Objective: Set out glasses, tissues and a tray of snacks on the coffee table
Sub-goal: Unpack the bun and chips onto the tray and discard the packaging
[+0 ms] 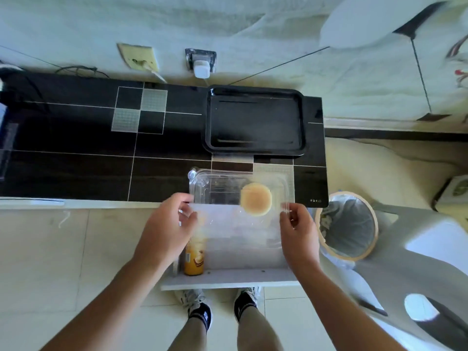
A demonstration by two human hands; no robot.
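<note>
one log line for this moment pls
phase: opening snack box | left hand: grips clear container | right hand: grips container | bun: inside | black tray: empty

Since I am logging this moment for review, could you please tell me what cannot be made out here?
Head view only:
- Label of the orange cylindrical snack tube: too small; top hidden by the left hand.
- Clear plastic clamshell box holding one round pale bun: edges motion-blurred, so the right hand grip is unclear.
- Black rectangular tray: glare masks the surface.

One black tray (255, 121) sits at the bench's far right corner. One clear plastic box (228, 191) overhangs the near edge, holding one round bun (255, 198). One orange bottle (193, 259) stands below.
</note>
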